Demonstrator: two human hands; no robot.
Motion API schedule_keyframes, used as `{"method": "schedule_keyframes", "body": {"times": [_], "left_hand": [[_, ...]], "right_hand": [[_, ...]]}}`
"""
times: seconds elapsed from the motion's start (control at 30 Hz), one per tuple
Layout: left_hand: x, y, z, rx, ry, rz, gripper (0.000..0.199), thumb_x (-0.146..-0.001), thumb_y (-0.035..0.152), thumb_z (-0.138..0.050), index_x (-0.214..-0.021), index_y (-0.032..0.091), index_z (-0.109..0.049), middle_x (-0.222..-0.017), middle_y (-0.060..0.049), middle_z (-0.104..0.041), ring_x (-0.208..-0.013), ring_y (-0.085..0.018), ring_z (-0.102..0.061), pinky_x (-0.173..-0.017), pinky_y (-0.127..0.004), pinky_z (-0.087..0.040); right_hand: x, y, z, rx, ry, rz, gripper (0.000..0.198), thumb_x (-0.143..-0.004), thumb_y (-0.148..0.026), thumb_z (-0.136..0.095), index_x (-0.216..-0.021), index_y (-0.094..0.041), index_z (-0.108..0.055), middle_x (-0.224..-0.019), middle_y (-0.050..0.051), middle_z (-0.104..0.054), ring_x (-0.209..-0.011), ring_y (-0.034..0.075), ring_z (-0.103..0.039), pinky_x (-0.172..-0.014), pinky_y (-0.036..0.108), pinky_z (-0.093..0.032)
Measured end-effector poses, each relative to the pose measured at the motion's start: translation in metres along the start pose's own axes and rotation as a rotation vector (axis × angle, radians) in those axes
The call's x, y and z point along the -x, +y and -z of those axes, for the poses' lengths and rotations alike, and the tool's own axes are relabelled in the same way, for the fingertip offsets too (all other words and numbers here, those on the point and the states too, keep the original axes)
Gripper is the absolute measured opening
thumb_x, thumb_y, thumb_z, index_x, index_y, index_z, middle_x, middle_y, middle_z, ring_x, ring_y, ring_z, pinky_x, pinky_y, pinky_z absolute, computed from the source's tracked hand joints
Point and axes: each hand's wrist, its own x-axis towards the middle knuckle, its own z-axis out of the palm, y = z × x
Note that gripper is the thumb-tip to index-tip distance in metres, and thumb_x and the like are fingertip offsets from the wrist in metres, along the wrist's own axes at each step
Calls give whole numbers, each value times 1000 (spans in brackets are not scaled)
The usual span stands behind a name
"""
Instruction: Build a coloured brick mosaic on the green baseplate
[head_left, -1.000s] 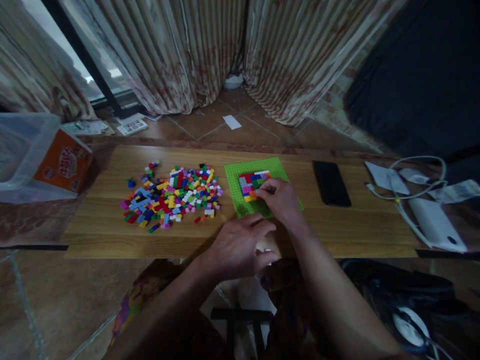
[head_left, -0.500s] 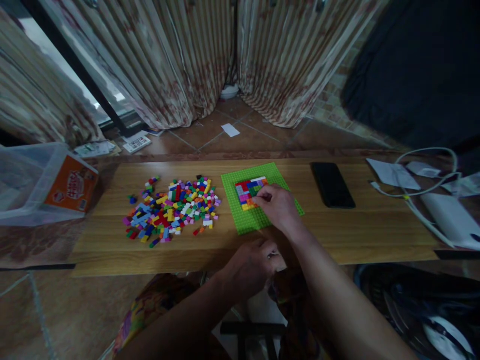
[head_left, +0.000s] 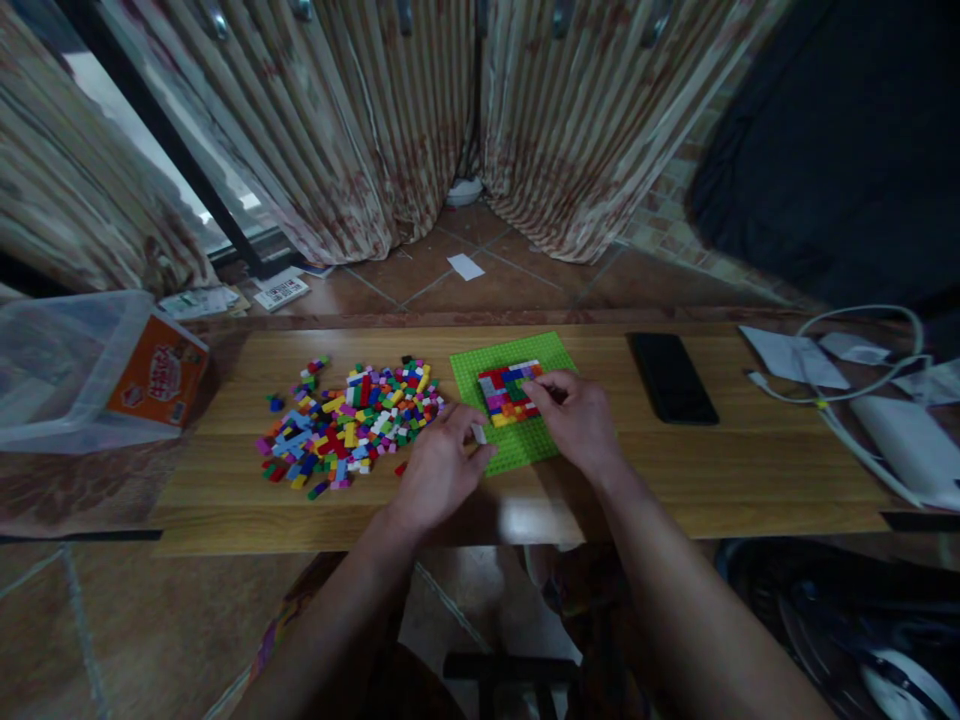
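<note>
A green studded baseplate (head_left: 517,455) lies on the wooden table. On it sits a flat patch of toy bricks (head_left: 495,392) in red, blue, purple, orange, yellow and white. My right hand (head_left: 577,418) is over the patch's right side, thumb and forefinger pinched against the bricks. Whatever its fingertips hold is hidden. Near the plate's left edge is my left hand (head_left: 442,465), fingers curled, with a small white piece (head_left: 479,434) showing between thumb and forefinger. Left of that hand spreads a loose heap of colourful toy bricks (head_left: 349,420).
A black phone (head_left: 671,378) lies right of the baseplate. White cables (head_left: 855,425), papers (head_left: 793,357) and a white box-like device (head_left: 907,450) are at the table's right end. A clear plastic bin (head_left: 67,370) with an orange label stands at the left. Curtains hang behind the table.
My left hand has moved up and left, from the table's front edge to beside the baseplate. My right hand stays at the brick patch. The view has shifted slightly.
</note>
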Motion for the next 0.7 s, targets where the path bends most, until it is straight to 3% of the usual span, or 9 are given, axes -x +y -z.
{"method": "schedule_keyframes", "body": {"times": [0.3,0.7], "left_hand": [[-12,0,-9,30,40,-50,12,-77,8,-69,-83,17,-64,-85,-2,-62,-79,-14,-59,-73,-27,-50],[-22,2,-23,-39,61,-36,28,-79,6,-65,-104,17,-66,-105,-7,-64,-89,-16,-63,-83,-32,-55]], "right_hand": [[2,0,-1,-19,-40,30,22,-86,-35,-60,-73,-20,-69,-71,3,-65,-65,16,-57,-66,30,-42],[2,-2,-3,5,-117,55,20,-89,-31,-59,-75,-20,-69,-75,3,-66,-70,17,-59,-68,30,-42]]}}
